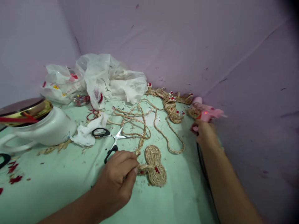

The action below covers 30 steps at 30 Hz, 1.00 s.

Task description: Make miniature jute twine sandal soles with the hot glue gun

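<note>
My left hand (121, 174) is closed in a pinch on a braided jute strap (144, 170), which joins a coiled jute sole (154, 155) shaped like a figure eight. A small red spot (156, 170) marks the place where strap and sole meet. Over at the right, by the wall, my right hand (206, 132) is wrapped round the handle of a pink glue gun (209, 114) with a lit red light. Its nozzle points right. Loose jute cord (168, 130) trails across the table behind the sole. Open scissors (115, 138) with black handles lie just beyond my left hand.
Jute pieces with red and white beads (173, 107) lie along the wall. Crumpled white plastic bags (112, 77) stand at the back. A white pot (53, 127) with a gold-rimmed lid is at left. A black cable (202, 166) runs beside my right forearm on the green table (182, 199).
</note>
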{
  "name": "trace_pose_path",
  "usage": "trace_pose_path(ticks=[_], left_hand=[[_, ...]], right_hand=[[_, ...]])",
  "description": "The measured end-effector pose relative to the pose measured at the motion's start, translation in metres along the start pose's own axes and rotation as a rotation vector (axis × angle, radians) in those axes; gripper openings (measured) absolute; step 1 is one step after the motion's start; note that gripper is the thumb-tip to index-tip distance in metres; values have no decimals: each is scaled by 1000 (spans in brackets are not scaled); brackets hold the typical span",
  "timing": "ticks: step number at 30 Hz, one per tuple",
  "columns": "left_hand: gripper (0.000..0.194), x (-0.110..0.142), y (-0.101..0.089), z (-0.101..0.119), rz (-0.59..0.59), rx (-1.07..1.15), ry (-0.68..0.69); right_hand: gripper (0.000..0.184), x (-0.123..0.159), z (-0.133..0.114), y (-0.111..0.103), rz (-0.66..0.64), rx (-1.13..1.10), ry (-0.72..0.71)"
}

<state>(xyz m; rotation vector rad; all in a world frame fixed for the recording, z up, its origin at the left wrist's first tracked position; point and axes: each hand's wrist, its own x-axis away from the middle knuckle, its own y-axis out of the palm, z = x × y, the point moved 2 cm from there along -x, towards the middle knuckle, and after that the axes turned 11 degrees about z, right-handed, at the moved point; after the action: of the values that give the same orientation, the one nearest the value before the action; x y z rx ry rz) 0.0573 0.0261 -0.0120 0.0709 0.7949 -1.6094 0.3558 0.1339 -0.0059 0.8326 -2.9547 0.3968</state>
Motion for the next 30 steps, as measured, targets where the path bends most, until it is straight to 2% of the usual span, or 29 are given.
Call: trace_pose_path(ticks=[2,3,4,5,6,7,9,11,12,17,30], left_hand=[[17,0,0,1,24,-13,8],[18,0,0,1,31,-22,15],[18,1,1,2,36,-30,21],[18,1,1,2,40,-37,25],[17,1,1,2,38,-45,23],[17,1,1,2,38,-50,23],[15,1,1,3,39,-60,26],[15,0,1,4,40,-65,31],[15,0,1,5,40,-62,36],[16,1,1,6,41,-14,69],[16,-3,-1,4,37,111,-50]], right_hand=[[19,24,-9,-15,83,-68,-55],[17,41,-11,-23,64,-101,-70],[16,60,-13,-30,12,-121,-73],[17,81,-13,-36,-92,-129,-62],[21,103,-10,-40,-250,-132,-22],[24,123,-5,-44,-331,-95,40],[29,159,8,-47,-403,20,146],[32,185,20,-42,-525,70,178],[31,193,25,-39,-527,43,161],[17,203,36,-27,-492,-3,119],[17,204,38,-31,-470,38,77]])
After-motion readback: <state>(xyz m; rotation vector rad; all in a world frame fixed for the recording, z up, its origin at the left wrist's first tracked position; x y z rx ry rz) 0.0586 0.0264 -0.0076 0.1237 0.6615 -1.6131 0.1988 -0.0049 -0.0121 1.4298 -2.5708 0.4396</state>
